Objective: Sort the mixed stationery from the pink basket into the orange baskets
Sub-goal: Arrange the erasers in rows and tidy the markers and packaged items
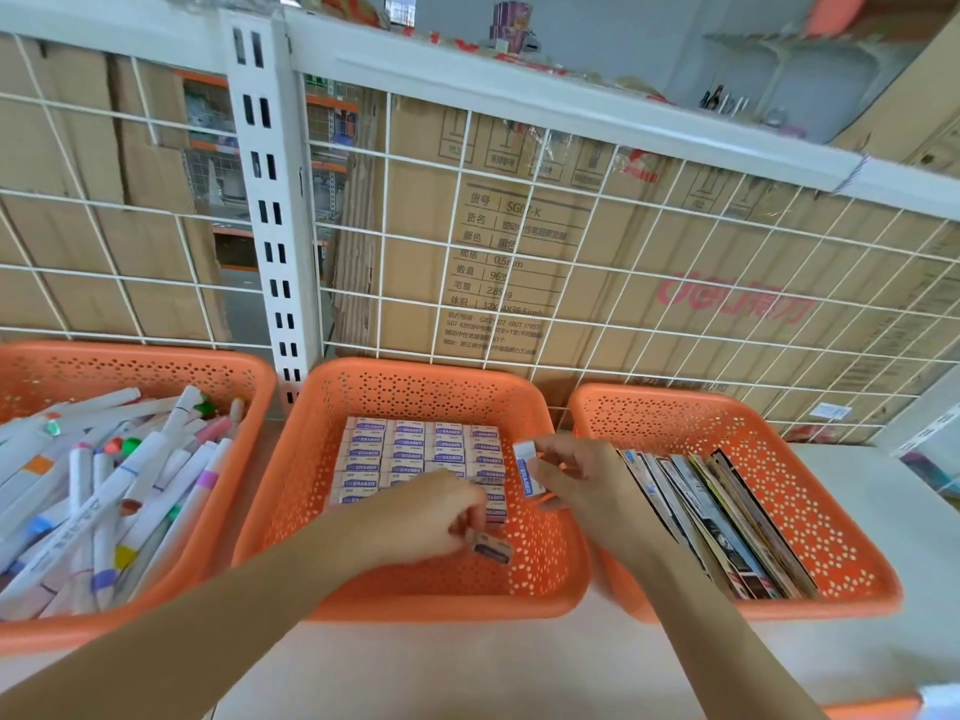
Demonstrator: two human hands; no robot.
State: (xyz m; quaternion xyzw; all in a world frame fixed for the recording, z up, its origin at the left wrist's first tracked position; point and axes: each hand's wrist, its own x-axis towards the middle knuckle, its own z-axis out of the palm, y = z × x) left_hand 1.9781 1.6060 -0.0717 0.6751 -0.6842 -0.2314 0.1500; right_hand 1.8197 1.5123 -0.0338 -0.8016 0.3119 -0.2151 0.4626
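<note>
Our left hand (436, 511) pinched a blurred eraser (492, 548) over the middle orange basket (415, 605), our right hand (576, 475) pinched an upright eraser (525, 472)

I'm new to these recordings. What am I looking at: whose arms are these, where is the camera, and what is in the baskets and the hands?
There is no machine here. A person works with bare arms, filmed by one camera worn on the head and looking down. On a white shelf stand three orange baskets. The left basket holds markers, the middle basket holds rows of erasers, and the right basket holds thin booklets standing on edge. The left hand pinches a blurred eraser and the right hand pinches a white eraser, both over the middle basket.
</note>
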